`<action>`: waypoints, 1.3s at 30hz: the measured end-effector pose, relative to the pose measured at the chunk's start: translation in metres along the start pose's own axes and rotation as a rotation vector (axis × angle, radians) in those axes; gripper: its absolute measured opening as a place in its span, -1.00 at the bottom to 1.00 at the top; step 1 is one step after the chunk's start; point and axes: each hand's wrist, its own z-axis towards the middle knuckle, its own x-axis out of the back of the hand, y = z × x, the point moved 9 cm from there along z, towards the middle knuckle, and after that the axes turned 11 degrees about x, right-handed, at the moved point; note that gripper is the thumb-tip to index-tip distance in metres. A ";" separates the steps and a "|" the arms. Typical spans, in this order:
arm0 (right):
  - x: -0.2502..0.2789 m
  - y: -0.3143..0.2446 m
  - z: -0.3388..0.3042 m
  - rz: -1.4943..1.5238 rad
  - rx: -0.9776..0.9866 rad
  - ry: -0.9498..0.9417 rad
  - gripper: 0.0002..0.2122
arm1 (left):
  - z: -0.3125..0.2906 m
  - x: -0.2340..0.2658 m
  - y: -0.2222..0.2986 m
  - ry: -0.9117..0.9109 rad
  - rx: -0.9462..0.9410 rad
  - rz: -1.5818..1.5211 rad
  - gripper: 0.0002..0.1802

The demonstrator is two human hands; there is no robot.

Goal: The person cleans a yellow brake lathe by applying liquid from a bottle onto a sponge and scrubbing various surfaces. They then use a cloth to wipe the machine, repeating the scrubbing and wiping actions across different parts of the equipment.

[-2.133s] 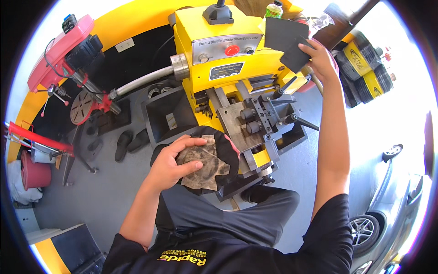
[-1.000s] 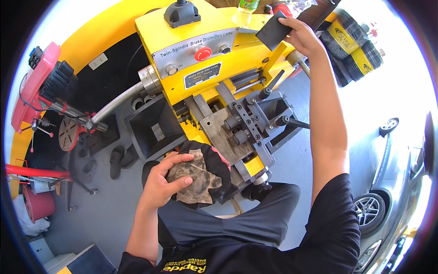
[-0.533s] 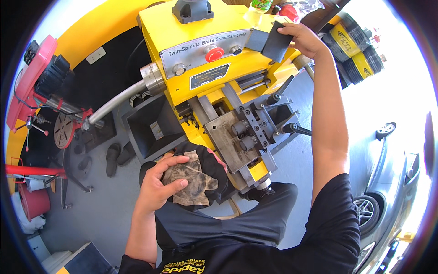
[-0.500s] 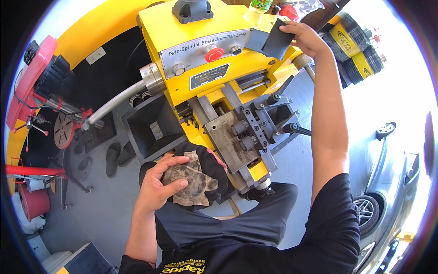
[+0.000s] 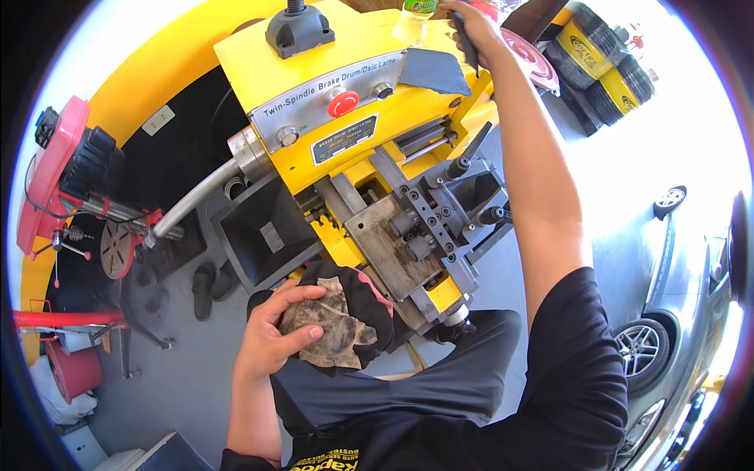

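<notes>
A stained, greyish-brown rag is bunched with black cloth just above my lap. My left hand is closed on the rag, thumb and forefinger resting over its top. Up at the far right end of the yellow brake lathe, my right hand pinches a thin dark sheet, which looks like sandpaper and shows nearly edge-on. A second dark grey sheet lies on the lathe's edge just left of that hand. Beside it stands a clear bottle with a green label.
The lathe's front has a red stop button; its metal slide and black-handled clamps reach toward me. A black bin sits at its left. Farther left stands a pink drill press. A grey car is at right, yellow-black pails behind.
My right hand has moved farther back and left, turning its dark sheet edge-on and uncovering more of the sheet on the lathe. The left hand keeps its hold on the rag.
</notes>
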 end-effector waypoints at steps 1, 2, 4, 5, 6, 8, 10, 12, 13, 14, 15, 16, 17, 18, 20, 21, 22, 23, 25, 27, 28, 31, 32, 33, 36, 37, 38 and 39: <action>-0.019 -0.015 0.006 -0.128 0.150 -0.009 -0.65 | -0.002 0.002 0.002 0.011 -0.004 0.035 -0.42; -0.031 -0.037 0.002 -0.375 0.163 -0.140 -0.61 | -0.001 0.002 0.001 0.003 -0.008 0.011 -0.42; -0.035 -0.050 0.005 -0.624 0.334 -0.206 -0.48 | 0.001 0.001 0.000 -0.010 -0.015 -0.036 -0.42; -0.062 -0.078 -0.021 -0.719 0.302 -0.028 -0.43 | -0.008 0.007 -0.002 0.037 -0.005 -0.030 -0.42; -0.057 -0.074 -0.015 -0.721 0.317 -0.061 -0.42 | -0.006 0.005 -0.003 0.023 -0.003 -0.033 -0.42; -0.054 -0.065 0.002 -0.715 0.350 -0.133 -0.40 | -0.004 0.003 -0.006 0.008 0.004 -0.022 -0.42; -0.048 -0.055 0.015 -0.683 0.304 -0.125 -0.41 | -0.004 0.005 -0.009 0.004 0.014 0.006 -0.42; -0.056 -0.053 0.014 -0.636 0.260 -0.109 -0.44 | -0.006 0.007 -0.012 0.021 0.013 0.007 -0.42; -0.057 -0.052 0.012 -0.613 0.238 -0.091 -0.47 | -0.008 0.007 -0.013 0.028 0.012 0.008 -0.42; -0.054 -0.053 0.012 -0.595 0.216 -0.070 -0.51 | -0.008 0.007 -0.014 0.034 0.013 0.005 -0.41; -0.053 -0.053 0.013 -0.470 0.209 -0.088 -0.55 | -0.008 0.007 -0.014 0.040 0.015 0.002 -0.41; -0.051 -0.054 0.013 -0.345 0.201 -0.104 -0.59 | -0.008 0.007 -0.014 0.045 0.016 -0.001 -0.41; -0.049 -0.055 0.014 -0.220 0.193 -0.121 -0.63 | -0.007 0.008 -0.017 0.039 0.012 0.005 -0.41; -0.052 -0.067 0.008 -0.155 0.216 -0.102 -0.71 | -0.008 0.012 -0.021 0.041 0.012 0.013 -0.41; -0.044 -0.071 -0.003 -0.192 0.167 -0.121 -0.68 | -0.008 0.010 -0.020 0.047 0.020 -0.013 -0.41; -0.040 -0.070 -0.008 -0.151 0.174 -0.168 -0.66 | -0.006 0.003 -0.014 0.050 0.029 -0.046 -0.40; -0.034 -0.070 -0.013 -0.242 0.216 -0.173 -0.62 | -0.004 -0.001 -0.011 0.053 0.038 -0.079 -0.38; -0.030 -0.071 -0.022 -0.330 0.257 -0.179 -0.58 | -0.004 -0.003 -0.012 0.028 0.032 -0.072 -0.40; -0.030 -0.080 -0.041 -0.542 0.265 -0.167 -0.48 | -0.005 -0.004 -0.014 -0.011 0.020 -0.055 -0.41; -0.037 -0.099 -0.065 -0.793 0.192 -0.127 -0.38 | -0.007 -0.006 -0.015 -0.002 0.023 -0.034 -0.41; -0.036 -0.099 -0.071 -0.799 0.226 -0.104 -0.30 | -0.006 -0.008 -0.014 -0.009 0.024 -0.022 -0.41; -0.038 -0.092 -0.067 -0.879 0.311 -0.065 -0.28 | -0.003 -0.014 -0.016 -0.034 0.033 -0.032 -0.41; -0.034 -0.066 -0.056 -0.747 0.324 -0.033 -0.28 | -0.001 -0.016 -0.016 -0.042 0.041 -0.037 -0.41; -0.044 -0.066 -0.051 -0.612 0.329 -0.064 -0.28 | -0.003 -0.015 -0.016 -0.032 0.042 -0.044 -0.41; -0.070 -0.065 -0.046 -0.319 0.247 -0.141 -0.30 | -0.007 -0.014 -0.015 -0.007 0.050 -0.039 -0.41; -0.075 -0.062 -0.044 -0.249 0.276 -0.143 -0.31 | -0.008 -0.013 -0.015 0.001 0.052 -0.033 -0.41; -0.078 -0.057 -0.042 -0.184 0.302 -0.144 -0.31 | -0.007 -0.013 -0.015 -0.003 0.052 -0.035 -0.41; -0.079 -0.054 -0.040 -0.119 0.329 -0.145 -0.32 | -0.006 -0.012 -0.016 -0.006 0.051 -0.037 -0.41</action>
